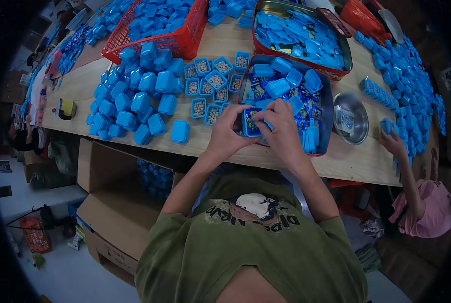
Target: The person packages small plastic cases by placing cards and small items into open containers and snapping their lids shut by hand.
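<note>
Near the front edge of the table, my left hand (pixel 229 132) is closed around a small blue plastic box (pixel 247 132). A dark printed packet (pixel 252 120) lies inside that box. My right hand (pixel 282 130) reaches over the box from the right, its fingers bent and pressed at the opening. Whatever those fingers pinch is mostly hidden. Directly behind them is a metal tin (pixel 328 113) holding dark printed packets (pixel 308 113) and loose blue boxes (pixel 278 88). Left of it stand several open blue boxes (pixel 199 107) filled with pale round beads.
A heap of blue boxes (pixel 129 103) covers the table's left side. Behind are a red basket (pixel 198 35) and a tin of blue flat pieces (pixel 306 45). A metal bowl (pixel 360 118) stands right, near another person's hand (pixel 393 144). A cardboard box (pixel 119 217) is below.
</note>
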The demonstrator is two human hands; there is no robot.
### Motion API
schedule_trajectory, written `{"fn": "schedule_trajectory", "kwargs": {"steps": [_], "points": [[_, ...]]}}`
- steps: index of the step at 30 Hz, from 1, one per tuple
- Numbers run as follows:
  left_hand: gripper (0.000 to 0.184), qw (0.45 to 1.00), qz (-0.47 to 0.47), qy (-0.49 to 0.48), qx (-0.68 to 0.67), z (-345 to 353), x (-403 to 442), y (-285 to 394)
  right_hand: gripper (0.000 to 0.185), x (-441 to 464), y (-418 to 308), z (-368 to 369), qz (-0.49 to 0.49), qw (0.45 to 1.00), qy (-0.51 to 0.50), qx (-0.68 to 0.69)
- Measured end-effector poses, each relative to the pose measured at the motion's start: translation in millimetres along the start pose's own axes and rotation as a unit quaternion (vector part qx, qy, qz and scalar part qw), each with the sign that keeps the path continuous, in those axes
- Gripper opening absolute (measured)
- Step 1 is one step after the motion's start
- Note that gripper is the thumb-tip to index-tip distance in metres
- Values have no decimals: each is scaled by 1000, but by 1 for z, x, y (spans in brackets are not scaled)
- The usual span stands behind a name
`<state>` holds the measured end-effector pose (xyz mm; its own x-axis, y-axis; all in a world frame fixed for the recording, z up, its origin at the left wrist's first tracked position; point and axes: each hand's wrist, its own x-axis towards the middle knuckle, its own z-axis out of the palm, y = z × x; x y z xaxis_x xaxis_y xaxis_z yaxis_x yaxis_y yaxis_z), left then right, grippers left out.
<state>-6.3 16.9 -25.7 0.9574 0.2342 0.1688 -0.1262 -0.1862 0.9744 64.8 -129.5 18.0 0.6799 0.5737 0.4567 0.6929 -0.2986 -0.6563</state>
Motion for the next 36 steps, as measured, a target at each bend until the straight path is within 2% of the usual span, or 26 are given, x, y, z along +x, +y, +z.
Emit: {"fn": "schedule_trajectory", "kwargs": {"steps": [2, 3, 5, 6, 8, 9, 11, 17, 21, 24, 26, 27, 28, 29, 33, 35, 36], "points": [[66, 996, 55, 4, 73, 1, 0, 1, 15, 1, -3, -7, -3, 999, -47, -27], [66, 996, 54, 3, 72, 1, 1, 3, 15, 1, -1, -8, -2, 999, -47, -27], [65, 999, 11, 33, -32, 0, 0, 5, 16, 1, 7, -11, -1, 997, -41, 60], [65, 999, 10, 32, -34, -3, 1, 5, 16, 2, 12, -13, 0, 997, -42, 58], [64, 997, -22, 68, -39, -16, 1, 4, 16, 4, 20, -14, 119, 990, -12, 81], [65, 996, -34, 77, -31, -23, 0, 3, 16, 2, 24, -11, 119, 989, -13, 82], [65, 996, -46, 77, -29, -30, -3, 8, 21, -4, 35, -1, 51, 986, -125, -98], [67, 995, -44, 80, -32, -35, -13, 2, 35, 6, 37, 33, 18, 966, -188, -176], [68, 996, -48, 71, -36, -37, -15, -1, 34, 4, 45, 37, -1, 958, -203, -204], [69, 996, -46, 77, -28, -37, -17, -6, 27, 3, 47, 26, -11, 973, -164, -161], [68, 996, -42, 76, -28, -37, -16, -7, 18, 11, 40, 14, 116, 980, -164, -4], [68, 996, -39, 72, -27, -36, -17, -7, 18, 15, 31, 9, 114, 979, -166, -2], [68, 996, -39, 73, -27, -35, -17, -7, 14, 18, 19, 2, 165, 970, -119, 136], [67, 996, -34, 71, -32, -33, -17, -5, 11, 20, 10, -2, 213, 937, -68, 270], [66, 997, -39, 61, -10, -31, -15, 0, 9, 25, -6, 2, 177, 939, -78, 286], [67, 998, -35, 53, 10, -33, -16, 2, 10, 26, -8, 7, 219, 896, -50, 382], [68, 998, -32, 42, 28, -33, -16, 2, 10, 26, -8, 11, 218, 896, -54, 384]]}}
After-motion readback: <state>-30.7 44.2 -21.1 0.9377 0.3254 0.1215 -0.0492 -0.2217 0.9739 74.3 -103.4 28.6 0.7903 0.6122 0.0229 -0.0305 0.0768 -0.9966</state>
